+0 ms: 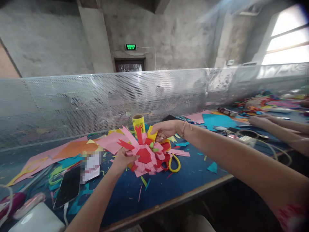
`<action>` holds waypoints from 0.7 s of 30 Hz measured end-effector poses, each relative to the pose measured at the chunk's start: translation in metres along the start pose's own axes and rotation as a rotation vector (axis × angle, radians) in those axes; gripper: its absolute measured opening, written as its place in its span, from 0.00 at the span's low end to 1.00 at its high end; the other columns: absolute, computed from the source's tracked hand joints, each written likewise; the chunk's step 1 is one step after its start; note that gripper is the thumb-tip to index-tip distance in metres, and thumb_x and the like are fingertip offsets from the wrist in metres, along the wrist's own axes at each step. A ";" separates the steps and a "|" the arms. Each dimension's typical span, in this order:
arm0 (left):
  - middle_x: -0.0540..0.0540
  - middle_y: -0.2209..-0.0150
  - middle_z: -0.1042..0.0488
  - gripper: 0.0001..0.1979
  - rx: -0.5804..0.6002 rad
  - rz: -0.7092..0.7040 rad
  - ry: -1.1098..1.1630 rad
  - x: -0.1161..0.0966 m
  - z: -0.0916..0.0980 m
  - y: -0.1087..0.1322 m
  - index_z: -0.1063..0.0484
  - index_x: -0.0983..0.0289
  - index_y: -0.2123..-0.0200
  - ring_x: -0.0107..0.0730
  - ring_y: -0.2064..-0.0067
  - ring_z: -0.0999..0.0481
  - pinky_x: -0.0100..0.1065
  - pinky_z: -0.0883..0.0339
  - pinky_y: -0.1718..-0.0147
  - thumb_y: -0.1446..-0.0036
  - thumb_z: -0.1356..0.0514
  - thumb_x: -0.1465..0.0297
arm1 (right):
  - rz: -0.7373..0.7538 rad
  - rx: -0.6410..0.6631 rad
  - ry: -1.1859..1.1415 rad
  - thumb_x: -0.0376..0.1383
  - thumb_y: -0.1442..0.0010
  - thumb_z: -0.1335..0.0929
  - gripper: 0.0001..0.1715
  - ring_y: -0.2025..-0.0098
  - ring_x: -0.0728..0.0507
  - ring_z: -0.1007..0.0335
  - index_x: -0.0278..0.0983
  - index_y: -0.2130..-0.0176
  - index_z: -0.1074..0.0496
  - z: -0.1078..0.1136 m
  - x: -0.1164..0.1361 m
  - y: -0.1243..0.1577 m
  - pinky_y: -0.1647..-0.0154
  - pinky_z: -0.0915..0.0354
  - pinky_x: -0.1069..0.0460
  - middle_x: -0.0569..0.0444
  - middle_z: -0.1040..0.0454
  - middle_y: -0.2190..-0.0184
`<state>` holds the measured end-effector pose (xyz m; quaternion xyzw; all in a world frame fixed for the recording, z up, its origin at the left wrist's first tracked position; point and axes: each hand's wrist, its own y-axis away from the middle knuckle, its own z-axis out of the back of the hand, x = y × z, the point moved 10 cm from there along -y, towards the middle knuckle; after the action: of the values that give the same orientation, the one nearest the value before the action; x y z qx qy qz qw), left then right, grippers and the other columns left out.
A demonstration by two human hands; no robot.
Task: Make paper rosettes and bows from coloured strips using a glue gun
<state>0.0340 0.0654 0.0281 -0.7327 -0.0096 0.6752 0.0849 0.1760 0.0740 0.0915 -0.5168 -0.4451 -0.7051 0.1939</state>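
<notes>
A pink and red paper flower (145, 154) with cut strips and curled petals is held above the blue table. My left hand (122, 159) grips its left edge, thumb pressed on the front near the red centre. At its upper right, my right hand (164, 129) pinches a yellow paper piece (152, 133) against the flower. Small green paper bits (154, 147) show beside the red centre. Scissors with yellow and red handles (174, 163) lie just right of the flower, their blades hidden. Behind it stands a yellow cardboard tube (138, 124).
Paper scraps, orange paper (72, 149) and blue sheets (218, 121) lie around. A phone (68, 187) with a cable is at left. A perforated metal screen (101, 100) runs along the back. Another person's arms (277, 127) reach in at right, near a glue gun (243, 139).
</notes>
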 end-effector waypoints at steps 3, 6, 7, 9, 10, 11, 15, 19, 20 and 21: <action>0.43 0.86 0.40 0.17 0.016 -0.045 -0.007 -0.003 -0.001 -0.001 0.37 0.67 0.85 0.17 0.84 0.42 0.23 0.49 0.83 0.72 0.28 0.73 | -0.014 0.060 0.005 0.46 0.48 0.34 0.18 0.85 0.54 0.50 0.35 0.78 0.35 -0.008 0.001 -0.005 0.86 0.50 0.57 0.59 0.39 0.87; 0.42 0.86 0.41 0.17 0.006 -0.064 0.012 -0.005 0.002 -0.001 0.37 0.66 0.85 0.16 0.84 0.43 0.22 0.49 0.84 0.70 0.29 0.72 | 0.036 0.094 -0.023 0.49 0.44 0.38 0.21 0.85 0.52 0.48 0.35 0.76 0.34 -0.012 0.012 -0.005 0.85 0.49 0.56 0.57 0.38 0.87; 0.42 0.86 0.41 0.17 0.006 -0.070 0.022 -0.006 0.002 -0.002 0.37 0.66 0.85 0.16 0.84 0.42 0.22 0.49 0.83 0.70 0.29 0.72 | 0.049 0.094 -0.045 0.49 0.43 0.40 0.21 0.84 0.51 0.46 0.35 0.74 0.33 -0.012 0.016 -0.004 0.84 0.47 0.55 0.56 0.36 0.86; 0.42 0.86 0.40 0.17 0.003 -0.076 0.049 -0.007 0.004 -0.003 0.37 0.66 0.84 0.17 0.84 0.41 0.22 0.47 0.83 0.71 0.28 0.71 | 0.047 0.084 -0.081 0.50 0.42 0.41 0.22 0.82 0.50 0.42 0.34 0.69 0.32 -0.011 0.022 -0.001 0.81 0.44 0.54 0.54 0.32 0.82; 0.42 0.87 0.40 0.18 0.000 -0.075 0.065 -0.007 0.005 -0.003 0.37 0.66 0.84 0.17 0.84 0.41 0.23 0.47 0.83 0.72 0.28 0.71 | 0.035 0.079 -0.084 0.51 0.41 0.42 0.24 0.81 0.49 0.39 0.34 0.67 0.32 -0.010 0.025 0.000 0.80 0.43 0.54 0.53 0.30 0.81; 0.42 0.87 0.40 0.18 -0.003 -0.073 0.081 -0.006 0.006 -0.004 0.37 0.66 0.84 0.17 0.84 0.40 0.23 0.47 0.84 0.72 0.28 0.71 | 0.020 0.080 -0.073 0.52 0.40 0.43 0.27 0.79 0.48 0.37 0.33 0.65 0.31 -0.010 0.026 0.002 0.79 0.41 0.53 0.52 0.29 0.79; 0.43 0.86 0.35 0.18 -0.011 -0.081 0.161 -0.007 0.007 -0.005 0.35 0.66 0.83 0.19 0.84 0.37 0.23 0.43 0.83 0.74 0.27 0.73 | 0.012 0.111 0.027 0.59 0.41 0.44 0.35 0.76 0.46 0.33 0.32 0.63 0.30 -0.013 0.037 0.003 0.76 0.39 0.52 0.48 0.26 0.75; 0.45 0.84 0.30 0.19 -0.026 -0.035 0.297 -0.006 0.006 -0.004 0.34 0.66 0.78 0.22 0.83 0.32 0.24 0.38 0.82 0.75 0.27 0.75 | 0.034 0.088 0.048 0.64 0.44 0.47 0.42 0.75 0.47 0.35 0.31 0.61 0.30 -0.010 0.051 0.001 0.76 0.40 0.53 0.45 0.25 0.71; 0.45 0.84 0.29 0.20 -0.041 -0.020 0.334 -0.005 0.007 -0.004 0.34 0.65 0.77 0.23 0.82 0.30 0.25 0.37 0.82 0.75 0.27 0.75 | 0.056 0.051 0.034 0.64 0.43 0.48 0.43 0.75 0.47 0.35 0.31 0.61 0.30 -0.005 0.057 0.000 0.76 0.40 0.53 0.45 0.25 0.70; 0.46 0.83 0.29 0.21 -0.068 -0.007 0.373 -0.005 0.009 -0.004 0.34 0.65 0.76 0.25 0.82 0.29 0.25 0.36 0.82 0.76 0.27 0.75 | 0.096 -0.011 0.014 0.63 0.43 0.47 0.42 0.74 0.47 0.35 0.31 0.60 0.30 0.004 0.064 0.001 0.76 0.40 0.53 0.44 0.25 0.68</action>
<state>0.0249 0.0700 0.0326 -0.8475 -0.0190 0.5267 0.0626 0.1541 0.0886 0.1500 -0.5339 -0.4145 -0.7009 0.2278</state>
